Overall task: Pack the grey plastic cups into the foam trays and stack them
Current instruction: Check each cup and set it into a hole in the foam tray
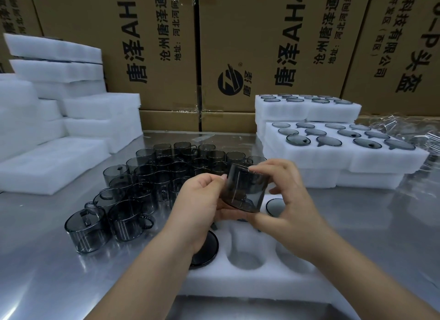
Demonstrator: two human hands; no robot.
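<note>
- Left hand and right hand are both holding one grey cup in the air, tilted, just above the foam tray.
- Left fingers are curling round the cup's left side and underside. Right thumb is pressing on the lower rim, and right fingers are lying over the top edge.
- Foam tray is sitting at the near edge of the steel table.
- Two seated cups are showing in its pockets, one under the left wrist and one beside the right hand. Other pockets are standing open.
- Loose cups are crowding the table left of and behind the hands.
- Filled trays are sitting stacked at right, empty foam trays are lying piled at left, and cardboard boxes are standing behind.
</note>
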